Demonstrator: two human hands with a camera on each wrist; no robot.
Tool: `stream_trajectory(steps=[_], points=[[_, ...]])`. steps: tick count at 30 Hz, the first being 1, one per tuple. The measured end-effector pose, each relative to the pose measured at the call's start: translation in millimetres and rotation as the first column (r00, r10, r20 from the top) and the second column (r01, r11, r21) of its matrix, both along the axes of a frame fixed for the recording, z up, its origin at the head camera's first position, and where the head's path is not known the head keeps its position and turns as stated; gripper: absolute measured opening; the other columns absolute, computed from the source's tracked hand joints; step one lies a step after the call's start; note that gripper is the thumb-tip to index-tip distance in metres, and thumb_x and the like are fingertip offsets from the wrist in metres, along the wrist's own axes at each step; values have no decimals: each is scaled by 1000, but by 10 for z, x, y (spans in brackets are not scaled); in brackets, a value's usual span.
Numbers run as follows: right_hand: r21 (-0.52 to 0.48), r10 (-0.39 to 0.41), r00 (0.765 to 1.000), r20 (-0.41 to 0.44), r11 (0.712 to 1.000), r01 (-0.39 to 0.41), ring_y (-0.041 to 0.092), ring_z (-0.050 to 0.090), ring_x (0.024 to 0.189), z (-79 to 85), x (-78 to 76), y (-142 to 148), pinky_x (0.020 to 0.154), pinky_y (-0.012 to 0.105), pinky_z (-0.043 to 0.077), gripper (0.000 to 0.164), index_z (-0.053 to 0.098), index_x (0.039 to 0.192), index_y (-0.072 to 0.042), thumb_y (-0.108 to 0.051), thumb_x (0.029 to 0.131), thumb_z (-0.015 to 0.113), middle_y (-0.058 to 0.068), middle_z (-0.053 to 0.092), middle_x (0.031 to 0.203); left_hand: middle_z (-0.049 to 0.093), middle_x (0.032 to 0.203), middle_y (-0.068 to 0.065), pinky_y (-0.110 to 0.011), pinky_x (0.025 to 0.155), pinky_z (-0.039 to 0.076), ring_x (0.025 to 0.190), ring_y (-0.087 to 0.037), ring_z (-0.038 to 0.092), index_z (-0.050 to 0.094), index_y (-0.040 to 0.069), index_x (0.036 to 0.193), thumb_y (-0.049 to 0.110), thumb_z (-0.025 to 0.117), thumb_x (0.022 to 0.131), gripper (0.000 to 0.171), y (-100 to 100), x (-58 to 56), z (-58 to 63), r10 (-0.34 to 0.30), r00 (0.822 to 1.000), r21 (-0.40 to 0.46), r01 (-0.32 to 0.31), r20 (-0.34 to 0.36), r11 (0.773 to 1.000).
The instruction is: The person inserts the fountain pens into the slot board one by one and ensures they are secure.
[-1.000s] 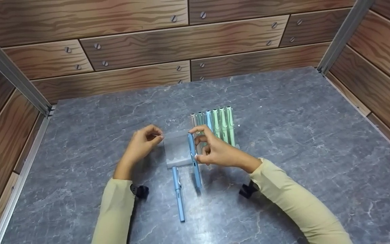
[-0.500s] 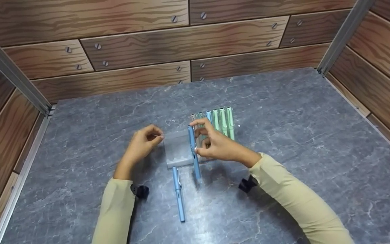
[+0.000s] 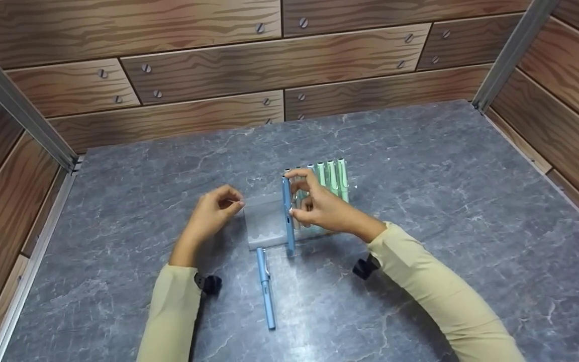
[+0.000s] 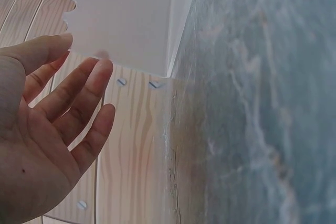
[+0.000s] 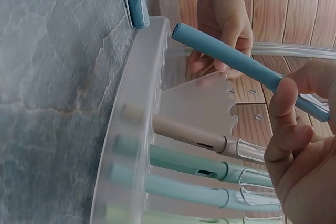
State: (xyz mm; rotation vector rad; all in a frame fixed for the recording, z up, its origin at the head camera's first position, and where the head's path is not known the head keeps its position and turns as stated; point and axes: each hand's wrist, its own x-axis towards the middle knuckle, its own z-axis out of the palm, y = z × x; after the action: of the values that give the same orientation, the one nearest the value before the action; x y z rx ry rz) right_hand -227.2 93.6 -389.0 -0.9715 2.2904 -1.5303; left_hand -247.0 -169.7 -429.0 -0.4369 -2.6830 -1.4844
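In my right hand (image 3: 322, 208) a blue pen (image 3: 288, 216) is held nearly upright between thumb and fingers, in front of a translucent pen rack (image 3: 264, 221). The right wrist view shows this pen (image 5: 226, 53) tilted, its lower end apart from the rack's notched front. My left hand (image 3: 216, 211) pinches the left edge of the rack; in the left wrist view the thumb and fingertips meet the panel's corner (image 4: 126, 24). Several pens stand in the rack's right part: a beige pen (image 5: 184, 132), a teal pen (image 5: 178, 158), a light blue pen (image 5: 178, 186) and green pens (image 3: 342, 176).
A second blue pen (image 3: 265, 289) with a metal clip lies on the grey marbled table (image 3: 118, 226) just before the rack. Wood-patterned walls (image 3: 209, 75) enclose the table at the back and sides.
My right hand has raised the blue pen and moved it away from me, up toward the rack, and the pen now stands straighter. The left hand has stayed in place.
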Motion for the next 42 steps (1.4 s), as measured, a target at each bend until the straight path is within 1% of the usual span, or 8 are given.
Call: stream_trajectory(steps=[6,10,13,15,25,30,35,42], points=[[39,-35,999,-1,999,35,14,52,61,6,-30,-17,53,46,53,68,21,139,-16,5,88,60,14,45,120,70,96,-16,-43,86,53,91,-31,66,65,0,93,6,67,88,8,-6,-1,-5,-5,1000,12,5,-9,1000],[47,-50,997,-62,998,53,14,52,61,-16,-68,-21,52,36,53,66,22,138,-13,5,87,61,16,46,118,70,95,-16,-44,86,53,91,-30,67,65,-1,93,5,66,88,8,-4,1,-8,-12,1000,16,13,-16,1000],[43,-47,991,-122,998,52,13,51,60,-42,-98,-19,51,24,49,64,23,136,-11,6,87,60,17,48,112,71,96,-16,-43,87,52,92,-29,67,65,0,94,5,67,88,8,-6,-1,-12,-12,1000,8,12,-13,1000],[37,-47,987,-151,998,53,12,50,59,-55,-113,-16,50,21,47,63,23,136,-10,6,88,60,17,49,110,71,97,-15,-43,88,52,93,-29,67,65,1,94,6,67,89,8,-7,-2,-10,-10,1000,8,10,1,1000],[84,-74,957,-279,991,101,8,46,57,-82,-151,-34,50,18,44,59,23,134,-13,3,90,60,18,54,109,71,96,-15,-42,85,52,91,-28,66,65,1,93,6,67,89,7,-15,-2,-10,-11,1000,7,11,-16,1000],[43,-76,939,-336,994,96,9,47,58,-115,-177,-54,50,19,46,53,27,130,-10,8,89,56,18,56,100,71,98,-15,-42,85,53,91,-29,67,65,2,94,7,67,89,7,-21,-1,-18,-3,1000,3,3,-10,1000],[88,-72,921,-384,990,114,10,51,61,-146,-180,-65,53,20,48,49,30,129,-11,5,90,55,14,60,94,71,99,-16,-42,83,54,90,-31,68,65,2,94,7,67,89,7,-20,2,-24,-5,1000,5,5,-18,1000],[133,-80,929,-362,982,136,6,48,61,-138,-136,-65,53,19,46,42,36,127,-9,2,91,55,10,59,96,71,98,-16,-43,85,54,91,-31,67,65,2,94,7,67,88,8,-16,-5,-24,-9,1000,14,10,-22,1000]])
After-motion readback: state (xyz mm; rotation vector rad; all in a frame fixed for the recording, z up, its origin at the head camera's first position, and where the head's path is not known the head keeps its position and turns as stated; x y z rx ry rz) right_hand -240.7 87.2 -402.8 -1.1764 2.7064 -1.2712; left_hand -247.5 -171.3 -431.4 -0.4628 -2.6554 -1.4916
